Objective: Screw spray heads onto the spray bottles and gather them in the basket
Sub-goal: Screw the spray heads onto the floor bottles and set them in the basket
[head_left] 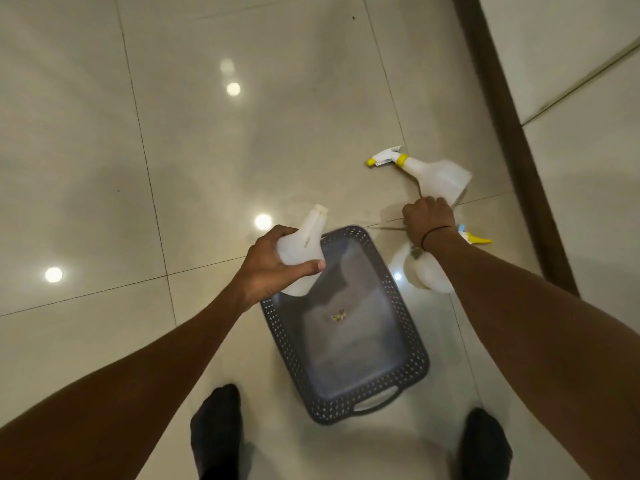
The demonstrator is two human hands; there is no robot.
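Left hand (273,268) is gripping a headless white bottle (303,247) by its body, centre of frame, neck tilting toward the top; the bottle is hanging over the far-left corner of the grey basket (412,344). Right hand (429,216) is reaching down at centre right with fingers curled under; knuckles are hiding whatever is beneath, so I cannot tell if it is closing on anything. Likely target, as a guess — the loose spray head (476,239), yellow nozzle poking out just right of the wrist.

Risks from here:
- the open neck is pointing away from the body; if the head is going on at an angle, the threads may cross and the collar may jam or sit crooked;
- the one-handed hold on a smooth, soft-looking body may slip under twisting torque; squeezing harder may deform it;
- the third bottle (427,271) is lying partly under the right forearm, just beside the basket's right wall; a careless sweep may knock it and send it rolling on the glossy tile floor (104,133);
- the assembled bottle (434,176), yellow collar and nozzle, is lying on the floor right of centre, touching or nearly touching the right hand's knuckles; same knock risk.

Containers: the basket is holding no bottles — only a small scrap of debris (338,316) on its bottom; bottle contents are not readable.
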